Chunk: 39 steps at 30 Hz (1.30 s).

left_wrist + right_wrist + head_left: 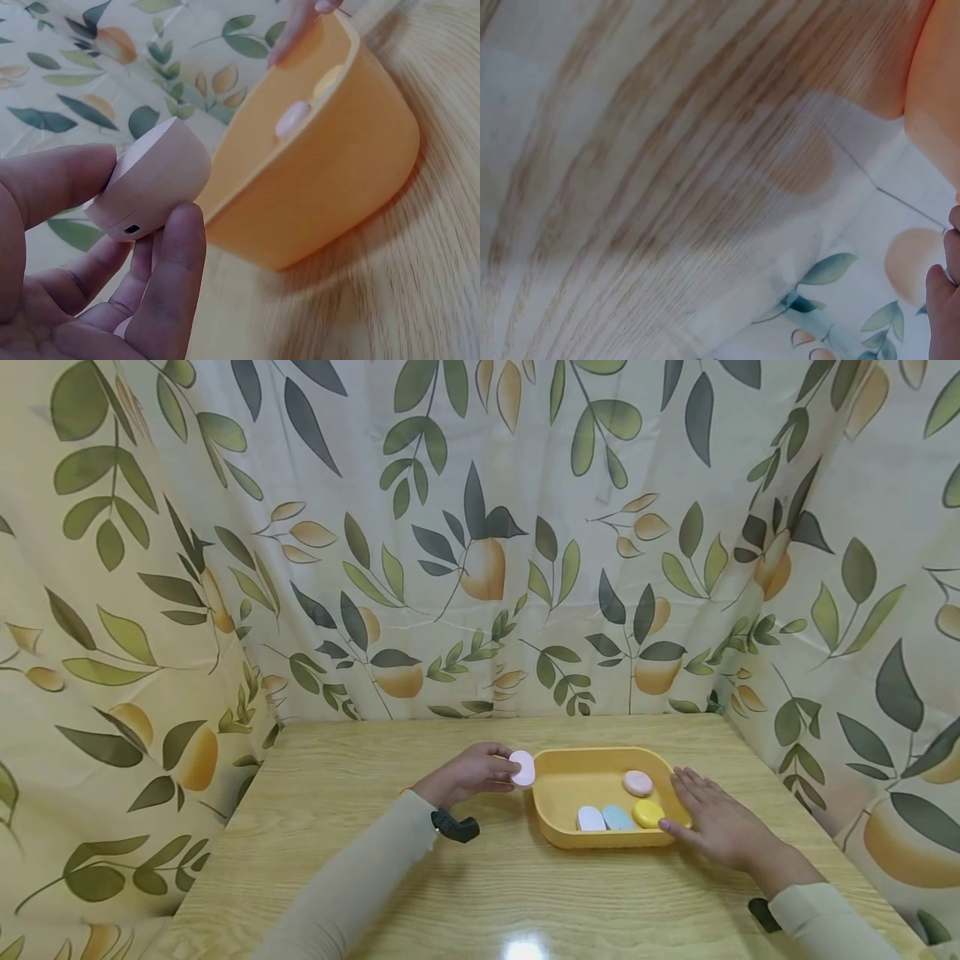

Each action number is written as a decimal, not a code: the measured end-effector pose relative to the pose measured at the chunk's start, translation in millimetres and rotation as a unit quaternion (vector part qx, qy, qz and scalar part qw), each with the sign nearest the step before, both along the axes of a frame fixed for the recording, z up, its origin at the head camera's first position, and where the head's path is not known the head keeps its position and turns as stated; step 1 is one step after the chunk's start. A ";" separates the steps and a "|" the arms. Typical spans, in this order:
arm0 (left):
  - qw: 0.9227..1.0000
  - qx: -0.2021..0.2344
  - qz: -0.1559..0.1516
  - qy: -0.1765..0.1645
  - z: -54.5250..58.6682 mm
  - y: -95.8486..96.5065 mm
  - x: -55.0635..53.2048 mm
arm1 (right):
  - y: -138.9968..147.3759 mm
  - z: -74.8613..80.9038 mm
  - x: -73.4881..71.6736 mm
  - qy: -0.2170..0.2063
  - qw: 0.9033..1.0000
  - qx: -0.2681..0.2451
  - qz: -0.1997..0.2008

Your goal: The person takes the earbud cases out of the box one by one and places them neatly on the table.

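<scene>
My left hand [480, 770] pinches a pale pink, rounded case-like piece [522, 769] between thumb and fingers, just beyond the left rim of a yellow-orange tray [551, 837]. A small dark slot shows on the side of this pink piece [154, 180] in the left wrist view. At the tray's right end, my right hand [720, 820] rests against the rim with its fingers extended. Inside the tray lie a pink round piece [637, 783], a yellow round piece [648, 814], a light blue piece [618, 818] and a whitish piece [591, 819].
The tray stands on a light wood-grain table [360, 752]. A curtain [480, 635] printed with leaves and fruit hangs behind the table and along both sides. Dark bands sit on both wrists.
</scene>
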<state>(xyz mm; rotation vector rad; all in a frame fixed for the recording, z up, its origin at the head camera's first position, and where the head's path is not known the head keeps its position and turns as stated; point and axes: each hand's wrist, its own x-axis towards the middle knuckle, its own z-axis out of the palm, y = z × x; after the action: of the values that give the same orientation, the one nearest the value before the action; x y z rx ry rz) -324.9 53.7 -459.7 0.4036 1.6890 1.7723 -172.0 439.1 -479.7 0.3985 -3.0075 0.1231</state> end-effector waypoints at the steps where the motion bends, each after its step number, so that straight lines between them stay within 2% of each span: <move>1: 1.000 0.000 0.001 -0.001 -0.2 -2.1 -0.4 | -0.3 0.6 0.3 -0.001 1.000 -0.001 -0.001; 12: 1.000 0.000 0.007 0.004 -4.1 -23.0 -3.0 | 0.1 -1.1 -0.4 -0.002 1.000 -0.004 -0.001; 18: 1.000 0.000 0.015 -0.005 -6.1 -35.8 -6.7 | 0.2 -1.4 -0.8 -0.003 1.000 -0.004 -0.003; 29: 1.000 0.001 0.006 0.002 -3.7 -51.1 -5.6 | -0.7 -0.7 0.8 0.001 1.000 -0.012 0.001; 39: 1.000 0.001 0.008 0.002 -9.1 -65.2 -7.6 | 0.4 0.8 -0.9 -0.005 1.000 -0.006 -0.004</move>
<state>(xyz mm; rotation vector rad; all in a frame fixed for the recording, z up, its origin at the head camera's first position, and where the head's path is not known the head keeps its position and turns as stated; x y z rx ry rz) -332.5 -11.5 -468.8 0.3966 1.6986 1.7860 -172.9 439.5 -478.9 0.3871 -3.0153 0.1436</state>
